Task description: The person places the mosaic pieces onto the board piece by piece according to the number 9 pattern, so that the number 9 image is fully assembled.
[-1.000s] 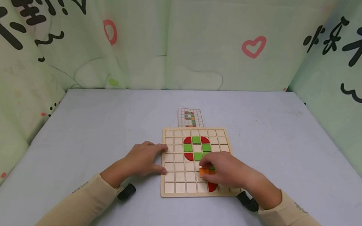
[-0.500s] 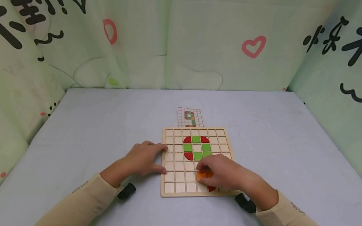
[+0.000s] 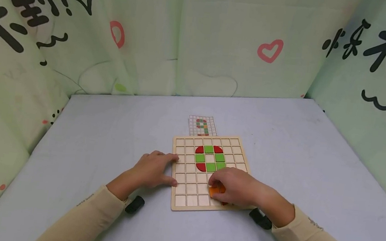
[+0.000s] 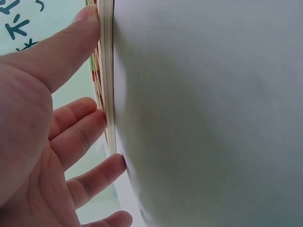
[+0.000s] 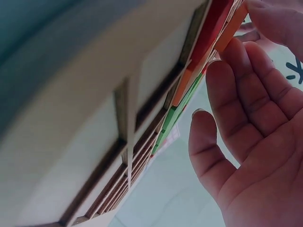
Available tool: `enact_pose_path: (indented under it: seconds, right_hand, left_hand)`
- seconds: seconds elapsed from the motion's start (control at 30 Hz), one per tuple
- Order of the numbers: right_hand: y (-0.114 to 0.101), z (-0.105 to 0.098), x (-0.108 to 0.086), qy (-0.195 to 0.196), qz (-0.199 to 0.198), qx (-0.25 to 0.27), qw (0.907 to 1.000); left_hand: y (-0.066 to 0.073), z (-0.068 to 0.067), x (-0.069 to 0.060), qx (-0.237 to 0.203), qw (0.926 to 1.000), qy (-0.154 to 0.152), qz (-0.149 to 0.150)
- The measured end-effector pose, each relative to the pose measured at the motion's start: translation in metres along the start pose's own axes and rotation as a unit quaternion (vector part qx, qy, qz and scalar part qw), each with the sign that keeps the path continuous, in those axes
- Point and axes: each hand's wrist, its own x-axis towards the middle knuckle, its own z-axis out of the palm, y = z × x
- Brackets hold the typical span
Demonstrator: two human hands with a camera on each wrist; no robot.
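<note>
A wooden grid board (image 3: 190,189) lies on the table with red and green tiles in several of its cells. My right hand (image 3: 239,186) pinches an orange square tile (image 3: 212,192) low over the board's lower middle. In the right wrist view the thumb and fingertips hold the orange tile (image 5: 231,32) near the surface; another orange piece (image 5: 182,87) sits in the board beside it. My left hand (image 3: 152,169) touches the board's left edge with thumb and fingertips, its fingers fairly straight. A red piece near the lower edge is mostly hidden by the right hand.
Behind the board, a small printed card (image 3: 202,126) shows a coloured grid pattern, its near end against or under the board. A white-covered table (image 3: 125,125) surrounds these, with pale green curtains (image 3: 201,43) at the back and sides.
My right hand has moved slightly toward me and to the left with the orange tile, covering more of the lower red piece. The left hand and the board stay put.
</note>
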Motion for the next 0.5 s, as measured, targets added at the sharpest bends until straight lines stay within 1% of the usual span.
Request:
enact_pose_path:
  seconds: [0.5]
  right_hand:
    - [-0.0007,0.0017,-0.0014,-0.008,-0.002,-0.003,1.0000]
  left_hand:
    - [0.0005,0.0001,-0.0008,-0.001,1.0000,-0.001,-0.001]
